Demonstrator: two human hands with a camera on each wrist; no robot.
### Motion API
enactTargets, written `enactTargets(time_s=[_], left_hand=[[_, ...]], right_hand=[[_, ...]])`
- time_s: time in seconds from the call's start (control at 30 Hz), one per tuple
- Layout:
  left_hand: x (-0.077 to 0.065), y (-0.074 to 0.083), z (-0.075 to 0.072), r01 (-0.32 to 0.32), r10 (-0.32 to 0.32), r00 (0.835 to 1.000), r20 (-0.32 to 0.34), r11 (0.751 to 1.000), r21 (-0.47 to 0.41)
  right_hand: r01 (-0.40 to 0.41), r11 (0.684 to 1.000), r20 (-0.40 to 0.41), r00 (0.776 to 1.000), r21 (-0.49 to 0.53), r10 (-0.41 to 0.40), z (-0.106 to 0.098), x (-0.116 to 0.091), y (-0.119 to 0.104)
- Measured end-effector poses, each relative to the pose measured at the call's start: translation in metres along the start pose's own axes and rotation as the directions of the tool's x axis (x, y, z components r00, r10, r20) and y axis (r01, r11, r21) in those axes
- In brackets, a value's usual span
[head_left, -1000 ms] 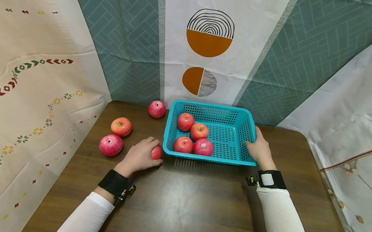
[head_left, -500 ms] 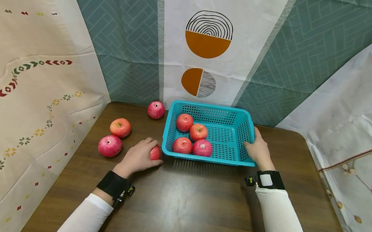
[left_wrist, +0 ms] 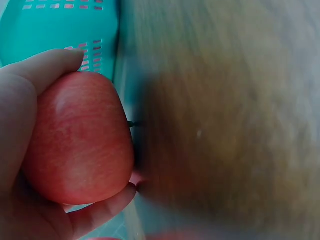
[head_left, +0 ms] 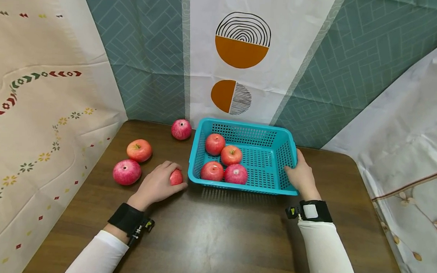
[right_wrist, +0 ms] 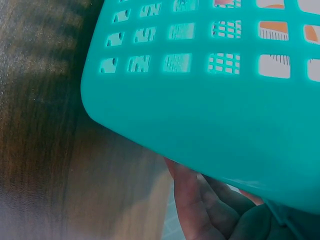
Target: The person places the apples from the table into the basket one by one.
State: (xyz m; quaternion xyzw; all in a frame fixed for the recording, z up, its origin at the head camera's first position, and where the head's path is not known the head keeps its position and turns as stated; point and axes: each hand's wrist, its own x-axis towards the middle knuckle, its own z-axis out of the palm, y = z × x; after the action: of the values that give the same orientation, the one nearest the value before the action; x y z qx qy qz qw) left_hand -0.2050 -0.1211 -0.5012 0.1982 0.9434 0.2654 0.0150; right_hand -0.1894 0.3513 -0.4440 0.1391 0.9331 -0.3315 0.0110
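My left hand (head_left: 158, 183) grips a red apple (head_left: 176, 177) just left of the turquoise basket (head_left: 243, 188), with a narrow gap between them. In the left wrist view, thumb and fingers curl round the apple (left_wrist: 82, 140), whose stem points toward the wooden surface. Whether it touches the table cannot be told. My right hand (head_left: 303, 177) holds the basket's right end, thumb inside the rim and fingers outside. The right wrist view has the basket wall (right_wrist: 175, 115) close up with the fingers (right_wrist: 192, 200) beneath its rim. Several apples, such as this red one (head_left: 212, 171), sit in the basket's left half.
An orange-red apple (head_left: 139, 150) and a dark pink one (head_left: 127, 172) lie on the table (head_left: 206, 238) at the left. Another pink apple (head_left: 181, 129) stands near the back edge, beside the basket. A patterned cloth (head_left: 238, 92) hangs behind the table.
My left hand has shifted slightly left with the apple, widening the gap to the basket. The right hand keeps its hold. The whole head view has drifted a little.
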Motion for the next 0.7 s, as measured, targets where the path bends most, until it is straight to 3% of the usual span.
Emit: enactTargets(time_s=[0.2, 0.33, 0.57, 0.7], left_hand=[[0.0, -0.004, -0.006, -0.015, 0.014, 0.999, -0.035, 0.999, -0.033], [0.002, -0.002, -0.011, -0.029, 0.024, 0.995, -0.094, 0.998, -0.05], [0.005, 0.006, -0.021, 0.027, -0.042, 0.978, -0.206, 0.997, -0.077], [0.007, 0.01, -0.027, 0.023, -0.051, 0.965, -0.257, 0.994, -0.111]], right_hand=[[-0.009, 1.0, -0.005, 1.0, 0.008, 0.009, 0.001, 0.0, 0.001], [-0.009, 1.0, -0.006, 1.0, 0.007, 0.009, 0.001, 0.001, 0.002], [-0.01, 1.0, -0.006, 1.0, 0.006, 0.01, 0.002, 0.001, 0.002], [-0.009, 1.0, -0.005, 1.0, 0.0, 0.009, 0.002, 0.001, 0.002]])
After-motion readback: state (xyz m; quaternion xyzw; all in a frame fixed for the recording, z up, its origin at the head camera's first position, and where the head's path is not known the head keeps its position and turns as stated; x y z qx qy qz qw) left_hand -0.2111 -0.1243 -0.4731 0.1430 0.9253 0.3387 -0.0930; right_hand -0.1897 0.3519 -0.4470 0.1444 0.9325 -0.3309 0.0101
